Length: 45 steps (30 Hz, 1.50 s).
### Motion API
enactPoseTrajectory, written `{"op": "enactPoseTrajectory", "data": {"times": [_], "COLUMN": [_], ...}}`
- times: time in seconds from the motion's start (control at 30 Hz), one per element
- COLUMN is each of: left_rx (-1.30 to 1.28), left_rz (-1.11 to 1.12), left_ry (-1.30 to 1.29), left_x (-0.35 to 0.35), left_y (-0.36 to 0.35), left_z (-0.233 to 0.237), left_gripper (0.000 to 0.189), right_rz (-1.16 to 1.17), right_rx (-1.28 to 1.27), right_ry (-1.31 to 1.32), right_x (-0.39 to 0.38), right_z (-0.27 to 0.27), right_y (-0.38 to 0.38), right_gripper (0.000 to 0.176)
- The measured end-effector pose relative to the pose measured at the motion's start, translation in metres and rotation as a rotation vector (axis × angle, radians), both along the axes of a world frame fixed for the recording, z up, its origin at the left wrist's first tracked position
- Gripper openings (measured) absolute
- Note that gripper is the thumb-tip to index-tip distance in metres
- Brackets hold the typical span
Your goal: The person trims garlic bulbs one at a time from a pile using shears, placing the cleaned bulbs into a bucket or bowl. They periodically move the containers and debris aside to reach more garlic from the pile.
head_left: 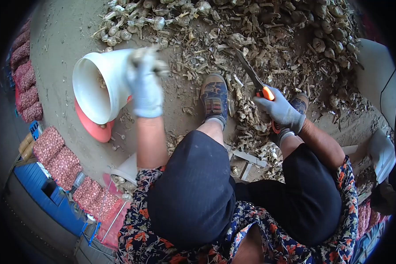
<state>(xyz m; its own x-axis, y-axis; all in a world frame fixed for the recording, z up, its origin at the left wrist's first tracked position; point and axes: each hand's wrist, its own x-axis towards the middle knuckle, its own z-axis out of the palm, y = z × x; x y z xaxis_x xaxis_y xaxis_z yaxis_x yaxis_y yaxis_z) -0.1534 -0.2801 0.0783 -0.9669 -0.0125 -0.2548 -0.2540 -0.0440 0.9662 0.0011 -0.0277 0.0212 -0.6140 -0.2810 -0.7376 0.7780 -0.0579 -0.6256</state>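
Note:
My left hand, in a grey-white glove and smeared by motion, is raised in front of the white bucket. It is closed around garlic bulbs, whose number the blur hides. The bucket lies tipped, its mouth facing left, with a little debris inside. In my right hand, gloved too, is a pair of shears with long dark blades and orange handles. The blades point up and left over the garlic bulb and dry stalk trimmings on the ground.
A large garlic heap spreads across the far side. Under the bucket's mouth sits a red basin. A second white bucket holds bulbs at lower left. Filled red mesh sacks line the left. White containers stand at right.

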Motion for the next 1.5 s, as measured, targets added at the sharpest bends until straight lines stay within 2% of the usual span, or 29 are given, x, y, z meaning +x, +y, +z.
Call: {"op": "enactPoseTrajectory", "data": {"times": [0.03, 0.07, 0.1, 0.13, 0.2, 0.23, 0.27, 0.33, 0.37, 0.4, 0.47, 0.5, 0.57, 0.6, 0.67, 0.7, 0.73, 0.8, 0.87, 0.97, 1.0, 1.13, 1.2, 1.23, 1.27, 1.33, 1.37, 1.43, 1.5], "left_rx": [-0.461, -0.779, -1.697, -1.698, -2.289, -1.965, -1.713, -1.264, -1.319, -1.405, -1.739, -1.739, -1.544, -1.546, -0.943, -1.083, -1.082, -0.713, -0.885, -0.898, -0.898, -0.951, -1.217, -1.253, -1.252, -1.185, -1.183, -1.211, -1.068], "left_rz": [0.176, 0.261, 0.173, 0.178, 0.189, 0.113, -0.005, -0.262, -0.376, -0.413, -0.465, -0.463, -0.578, -0.575, -0.594, -0.578, -0.578, -0.282, -0.511, -0.742, -0.751, -0.501, -0.540, -0.507, -0.507, -0.433, -0.436, -0.772, -0.689], "left_ry": [0.182, 0.354, 0.395, 0.397, 0.288, 0.484, 0.545, 0.503, 0.375, 0.379, -0.029, -0.030, -0.297, -0.295, -0.345, -0.167, -0.165, -0.200, -0.020, 0.117, 0.119, 0.100, -0.095, -0.172, -0.168, 0.189, 0.187, 0.221, 0.182], "left_x": [-0.021, -0.035, -0.047, -0.049, -0.055, -0.060, -0.063, -0.068, -0.073, -0.071, -0.076, -0.079, -0.086, -0.090, -0.091, -0.097, -0.101, -0.110, -0.110, -0.088, -0.086, -0.077, -0.087, -0.086, -0.093, -0.111, -0.123, -0.144, -0.139], "left_y": [-0.043, -0.070, -0.111, -0.111, -0.107, -0.107, -0.100, -0.073, -0.054, -0.041, -0.025, -0.030, -0.033, -0.033, -0.027, -0.022, -0.014, 0.006, 0.014, 0.008, 0.010, 0.006, 0.009, 0.023, 0.026, 0.032, 0.037, 0.052, 0.051], "left_z": [0.009, 0.029, 0.047, 0.050, 0.055, 0.045, 0.027, -0.017, -0.048, -0.080, -0.132, -0.143, -0.148, -0.151, -0.152, -0.162, -0.166, -0.168, -0.176, -0.165, -0.164, -0.178, -0.174, -0.140, -0.140, -0.144, -0.146, -0.147, -0.145], "left_gripper": [0.024, 0.036, 0.045, 0.045, 0.040, 0.037, 0.034, 0.029, 0.029, 0.030, 0.032, 0.032, 0.041, 0.041, 0.053, 0.062, 0.062, 0.062, 0.058, 0.048, 0.048, 0.047, 0.047, 0.045, 0.045, 0.040, 0.040, 0.030, 0.030], "right_rz": [-0.050, -0.098, -0.092, -0.090, -0.135, -0.090, -0.093, -0.003, 0.001, 0.043, 0.082, 0.087, 0.095, 0.082, 0.069, 0.077, 0.085, 0.093, 0.105, 0.092, 0.084, 0.067, 0.049, 0.052, 0.054, 0.050, 0.048, 0.041, 0.003], "right_rx": [-0.026, -0.052, -0.044, -0.044, -0.074, -0.065, -0.065, 0.044, 0.049, 0.074, 0.100, 0.106, 0.111, 0.112, 0.108, 0.097, 0.088, 0.094, 0.094, 0.149, 0.147, 0.125, 0.137, 0.154, 0.172, 0.165, 0.147, 0.137, 0.122], "right_ry": [-0.101, -0.199, -0.202, -0.197, -0.280, -0.256, -0.258, -0.235, -0.230, -0.212, -0.198, -0.208, -0.212, -0.217, -0.223, -0.230, -0.236, -0.229, -0.223, -0.189, -0.191, -0.206, -0.178, -0.165, -0.154, -0.185, -0.204, -0.219, -0.195], "right_x": [0.003, 0.005, 0.006, 0.007, 0.011, 0.010, 0.009, 0.006, 0.004, 0.003, 0.005, 0.007, 0.007, 0.008, 0.007, 0.005, 0.003, 0.001, 0.001, 0.004, 0.006, 0.014, 0.015, 0.016, 0.015, 0.013, 0.015, 0.015, 0.016], "right_z": [-0.001, -0.002, -0.002, -0.003, -0.007, -0.009, -0.011, -0.012, -0.012, -0.012, -0.013, -0.015, -0.019, -0.021, -0.023, -0.024, -0.024, -0.023, -0.020, -0.017, -0.020, -0.030, -0.028, -0.025, -0.023, -0.018, -0.023, -0.027, -0.027], "right_y": [0.005, 0.009, 0.012, 0.014, 0.015, 0.015, 0.014, 0.011, 0.010, 0.010, 0.009, 0.010, 0.012, 0.013, 0.012, 0.012, 0.013, 0.012, 0.011, 0.014, 0.016, 0.019, 0.018, 0.017, 0.017, 0.017, 0.019, 0.021, 0.021], "right_gripper": [0.015, 0.014, 0.014, 0.014, 0.014, 0.016, 0.016, 0.016, 0.016, 0.016, 0.017, 0.017, 0.017, 0.017, 0.017, 0.017, 0.017, 0.018, 0.018, 0.021, 0.021, 0.020, 0.017, 0.017, 0.016, 0.016, 0.017, 0.017, 0.017]}}
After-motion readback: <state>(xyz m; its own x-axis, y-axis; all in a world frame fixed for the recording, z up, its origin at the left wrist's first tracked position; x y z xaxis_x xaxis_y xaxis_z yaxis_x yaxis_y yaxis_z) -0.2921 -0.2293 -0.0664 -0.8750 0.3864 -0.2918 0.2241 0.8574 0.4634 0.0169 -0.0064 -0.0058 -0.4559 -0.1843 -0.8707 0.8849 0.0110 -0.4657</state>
